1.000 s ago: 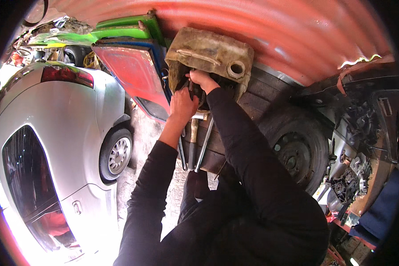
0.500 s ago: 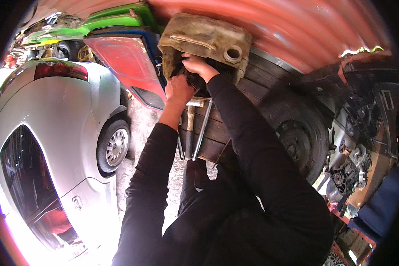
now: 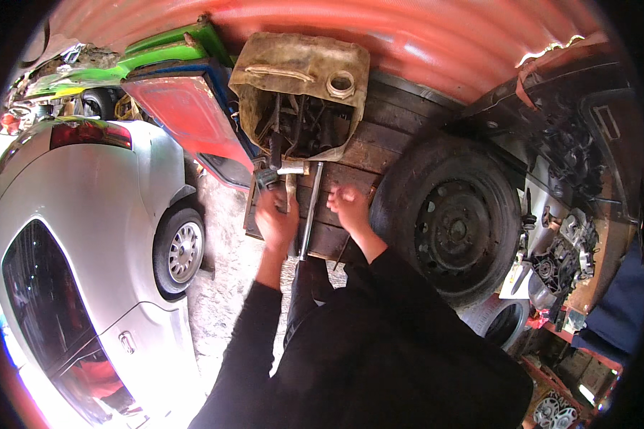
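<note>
My left hand (image 3: 275,220) is over the wooden bench, blurred by motion. It is right beside a dark metal tool head (image 3: 267,177) and the hammer (image 3: 290,187); whether its fingers are closed on anything does not show. Further right, my right hand (image 3: 349,206) hovers with loosely bent fingers apart and nothing seen in them. Between the hands lies a long shiny metal bar (image 3: 312,211). Beyond them stands a dirty tan plastic container (image 3: 304,61) with a round opening and a cut-away front, several dark tools and metal parts inside.
A large black wheel (image 3: 454,222) leans at the right of the plank bench (image 3: 383,136). A red panel (image 3: 182,107) stands left of the container. At left is a silver car (image 3: 96,207); engine parts (image 3: 558,257) lie at far right. Red corrugated sheeting (image 3: 422,43) closes the back.
Both hands have come out of the container and back toward me, the left to the hammer, the right over the bench. The view has shifted, so the container's inside now shows.
</note>
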Tool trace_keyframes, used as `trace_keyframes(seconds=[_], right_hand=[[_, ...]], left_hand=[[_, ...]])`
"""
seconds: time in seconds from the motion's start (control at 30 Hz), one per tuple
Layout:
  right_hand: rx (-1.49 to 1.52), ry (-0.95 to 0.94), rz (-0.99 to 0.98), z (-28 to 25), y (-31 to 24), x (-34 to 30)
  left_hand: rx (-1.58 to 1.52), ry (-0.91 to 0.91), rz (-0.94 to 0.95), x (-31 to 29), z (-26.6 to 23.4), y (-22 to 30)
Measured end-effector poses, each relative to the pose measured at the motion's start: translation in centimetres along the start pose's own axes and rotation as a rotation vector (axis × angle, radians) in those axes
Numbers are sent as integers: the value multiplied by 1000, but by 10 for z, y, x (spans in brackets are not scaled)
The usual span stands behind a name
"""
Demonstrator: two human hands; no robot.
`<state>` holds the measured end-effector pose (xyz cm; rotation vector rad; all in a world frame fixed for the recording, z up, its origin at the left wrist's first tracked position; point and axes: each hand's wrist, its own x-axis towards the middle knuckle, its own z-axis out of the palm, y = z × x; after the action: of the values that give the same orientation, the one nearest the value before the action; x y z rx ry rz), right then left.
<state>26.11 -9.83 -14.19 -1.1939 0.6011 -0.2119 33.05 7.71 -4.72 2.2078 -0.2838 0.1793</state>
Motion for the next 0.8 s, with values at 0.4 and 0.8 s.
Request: trace_keyframes(seconds=[0.4, 0.8], right_hand=[[-1268, -31, 158, 53, 18, 40], [-107, -273, 155, 4, -89, -76]], left_hand=[[553, -737, -255, -81, 94, -65], [-842, -893, -408, -104, -32, 2]])
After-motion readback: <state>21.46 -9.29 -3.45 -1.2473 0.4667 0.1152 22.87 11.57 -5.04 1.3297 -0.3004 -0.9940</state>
